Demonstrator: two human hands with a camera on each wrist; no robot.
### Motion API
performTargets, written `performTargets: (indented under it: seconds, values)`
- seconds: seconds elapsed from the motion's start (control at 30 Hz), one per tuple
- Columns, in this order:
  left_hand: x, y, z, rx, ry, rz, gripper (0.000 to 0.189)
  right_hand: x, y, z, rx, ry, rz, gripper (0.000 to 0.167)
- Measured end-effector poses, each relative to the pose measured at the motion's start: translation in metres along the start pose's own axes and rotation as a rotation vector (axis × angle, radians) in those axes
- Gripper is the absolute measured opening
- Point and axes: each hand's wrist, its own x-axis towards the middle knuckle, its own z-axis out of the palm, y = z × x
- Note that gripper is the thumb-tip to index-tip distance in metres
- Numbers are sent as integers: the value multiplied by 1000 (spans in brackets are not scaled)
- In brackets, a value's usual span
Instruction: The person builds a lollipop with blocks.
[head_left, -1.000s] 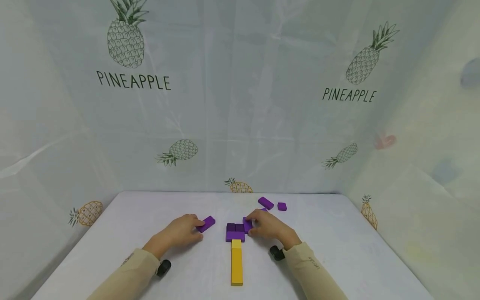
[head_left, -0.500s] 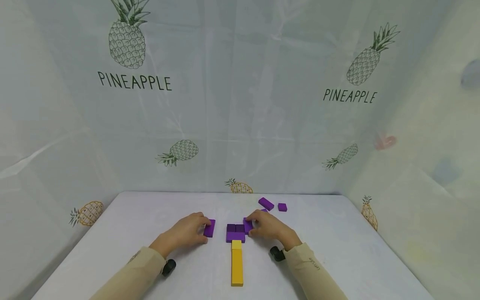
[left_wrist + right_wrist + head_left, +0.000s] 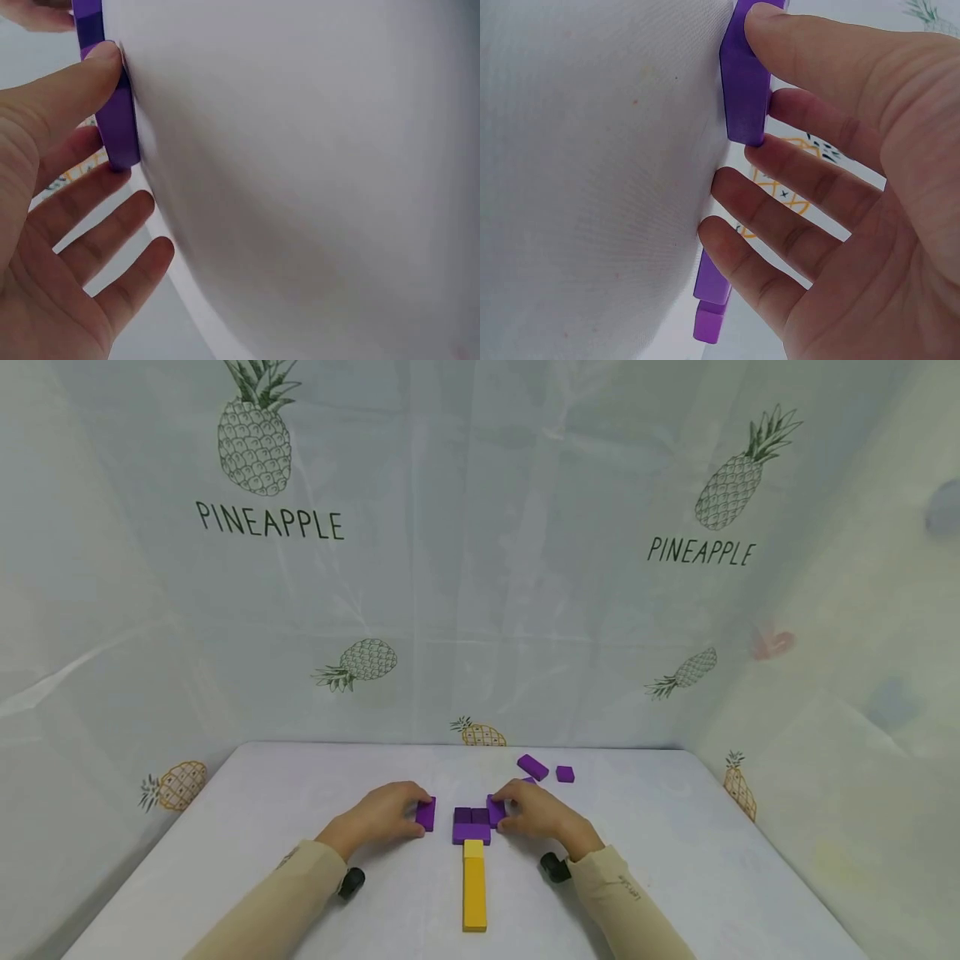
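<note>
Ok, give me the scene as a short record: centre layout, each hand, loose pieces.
Centre: two dark squares beyond a purple bar; yellow strip on its near side
Left hand: pinches a purple block, gap left to the dark squares
Right hand: pinches a second block beside the dark squares, on their right; contact unclear
Loose, back right: long piece, small piece, third piece mostly hidden
Surface: white table

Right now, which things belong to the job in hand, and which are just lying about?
Seemingly in the job:
purple block held by the left hand
second purple block held by the right hand
purple centre blocks
yellow blocks

Seemingly lying about:
long purple block
small purple block
partly hidden purple block
</note>
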Motion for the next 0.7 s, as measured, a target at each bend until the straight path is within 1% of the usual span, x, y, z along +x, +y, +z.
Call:
performTargets:
  seconds: [0.17, 0.37, 0.7]
  values:
    - [9, 7, 4, 15, 0, 23, 48, 1, 2, 0, -9, 2, 1, 44]
    - [18, 11, 8, 39, 2, 39, 49, 1, 3, 0, -18, 7, -4, 45]
    - [24, 18, 12, 55, -5, 7, 50, 0, 1, -1, -13, 1, 12, 44]
